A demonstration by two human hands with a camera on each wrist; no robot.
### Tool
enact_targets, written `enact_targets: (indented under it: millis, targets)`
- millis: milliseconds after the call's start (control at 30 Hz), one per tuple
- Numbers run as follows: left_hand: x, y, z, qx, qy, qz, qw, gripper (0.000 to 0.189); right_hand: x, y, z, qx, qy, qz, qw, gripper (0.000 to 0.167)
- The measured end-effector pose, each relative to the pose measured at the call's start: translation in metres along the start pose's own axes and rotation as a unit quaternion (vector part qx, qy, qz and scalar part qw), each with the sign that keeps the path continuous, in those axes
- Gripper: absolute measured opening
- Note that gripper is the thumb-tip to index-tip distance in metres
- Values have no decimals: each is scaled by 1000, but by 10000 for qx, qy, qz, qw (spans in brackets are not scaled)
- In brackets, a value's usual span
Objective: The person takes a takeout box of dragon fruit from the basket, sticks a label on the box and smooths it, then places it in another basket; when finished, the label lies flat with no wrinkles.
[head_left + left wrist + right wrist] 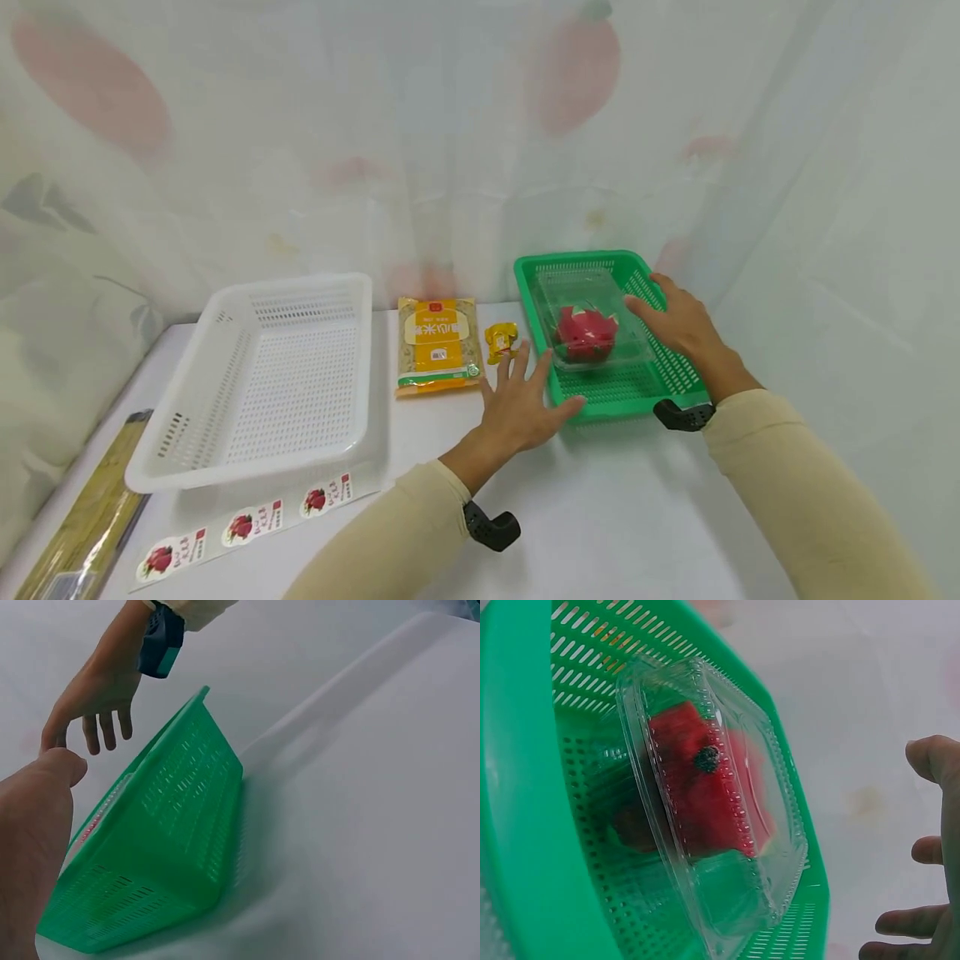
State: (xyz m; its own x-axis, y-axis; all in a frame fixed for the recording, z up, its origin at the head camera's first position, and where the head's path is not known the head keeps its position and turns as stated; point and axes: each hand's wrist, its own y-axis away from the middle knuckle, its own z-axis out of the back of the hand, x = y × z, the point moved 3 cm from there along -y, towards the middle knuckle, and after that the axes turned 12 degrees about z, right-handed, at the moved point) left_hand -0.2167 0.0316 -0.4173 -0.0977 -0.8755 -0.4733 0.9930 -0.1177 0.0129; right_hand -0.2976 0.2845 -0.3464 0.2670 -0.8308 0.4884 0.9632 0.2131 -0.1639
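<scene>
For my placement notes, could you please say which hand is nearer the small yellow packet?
Left: the left hand is just in front of the small yellow packet; the right hand is farther off, at the right side of the green basket.

A white counter (615,525) carries a white basket (300,387). Right of that basket, in order, lie a yellow-labelled bag (438,346), a small yellow packet (500,336) and a green basket (622,408); in front, a sticker strip (253,523); left, a long brownish package (90,504).
</scene>
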Motion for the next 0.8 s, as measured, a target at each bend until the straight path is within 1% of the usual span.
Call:
enact_targets:
  millis: [233,300,433,633,733,800]
  targets:
    - [-7,-5,-13,157,256,-41,9995,86,-1,-5,-7,153,-134,-240,9995,91]
    - [-7,-6,-16,237,255,-9,9994,85,-1,-6,-9,199,-126,-306,9993,92]
    - [-8,-9,-21,260,199,26,9995,83,-3,-8,-11,294,-184,-412,9985,94]
    - [-9,-11,-25,146,189,31,9997,83,-7,-13,-17,477,-429,-551,9964,94]
    - [-9,-13,-30,89,121,44,9999,83,-9,-16,-22,628,-706,-655,9934,97]
    - [-9,-13,-32,52,81,38,9999,83,-10,-18,-26,785,-969,-784,9891,99]
